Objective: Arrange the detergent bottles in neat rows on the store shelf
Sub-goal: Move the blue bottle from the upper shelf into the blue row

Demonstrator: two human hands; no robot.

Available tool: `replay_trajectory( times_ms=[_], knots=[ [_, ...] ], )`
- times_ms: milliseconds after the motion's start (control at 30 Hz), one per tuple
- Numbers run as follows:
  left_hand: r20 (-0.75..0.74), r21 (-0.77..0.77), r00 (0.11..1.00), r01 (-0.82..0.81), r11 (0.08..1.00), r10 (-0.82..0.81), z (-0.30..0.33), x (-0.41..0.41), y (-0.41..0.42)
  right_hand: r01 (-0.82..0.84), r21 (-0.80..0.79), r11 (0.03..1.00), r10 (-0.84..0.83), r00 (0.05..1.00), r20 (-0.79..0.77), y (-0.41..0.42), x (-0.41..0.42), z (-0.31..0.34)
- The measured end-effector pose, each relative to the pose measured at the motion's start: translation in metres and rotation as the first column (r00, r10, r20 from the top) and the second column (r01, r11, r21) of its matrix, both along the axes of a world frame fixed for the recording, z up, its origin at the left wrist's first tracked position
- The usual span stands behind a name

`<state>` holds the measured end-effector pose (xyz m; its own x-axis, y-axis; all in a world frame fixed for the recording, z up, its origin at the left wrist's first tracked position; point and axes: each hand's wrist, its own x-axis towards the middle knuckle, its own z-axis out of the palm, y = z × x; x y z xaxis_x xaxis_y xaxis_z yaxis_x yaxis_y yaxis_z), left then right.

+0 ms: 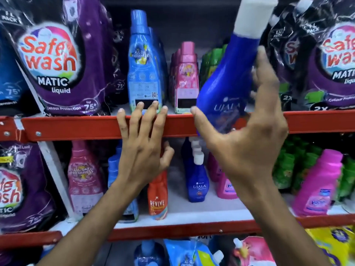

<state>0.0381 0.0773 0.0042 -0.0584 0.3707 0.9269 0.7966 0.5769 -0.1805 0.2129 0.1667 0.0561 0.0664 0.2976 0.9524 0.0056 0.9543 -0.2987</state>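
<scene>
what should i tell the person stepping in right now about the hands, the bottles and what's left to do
Right hand: gripping a dark blue Ujala bottle, tilted, white cap up, in front of the upper shelf's red edge.
Left hand: holds nothing, fingers resting on that edge by the tall light blue bottle.
Done: light blue, pink and green bottles stand in rows on the upper shelf.
Left: set the held Ujala down in a row, probably with the Ujala row on the shelf below. The pink bottle at lower right leans and likely needs straightening.

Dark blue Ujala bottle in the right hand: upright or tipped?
Tipped. The Ujala bottle leans right, white cap offset right of its base.
</scene>
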Motion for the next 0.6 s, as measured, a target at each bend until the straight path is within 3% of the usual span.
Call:
replay_trajectory(
  times_ms=[433, 600],
  knots=[
    [-0.055, 0.074, 0.998, -0.004, 0.997, 0.008, 0.014, -0.004, 0.003, 0.011, -0.322, 0.947, 0.058, 0.978, 0.202, 0.027, -0.023, -0.152],
    [-0.023, 0.018, 0.999, -0.043, 0.999, 0.044, -0.009, -0.006, 0.002, 0.065, -0.392, 0.918, 0.099, 0.918, 0.385, 0.037, -0.042, -0.211]
  ],
)
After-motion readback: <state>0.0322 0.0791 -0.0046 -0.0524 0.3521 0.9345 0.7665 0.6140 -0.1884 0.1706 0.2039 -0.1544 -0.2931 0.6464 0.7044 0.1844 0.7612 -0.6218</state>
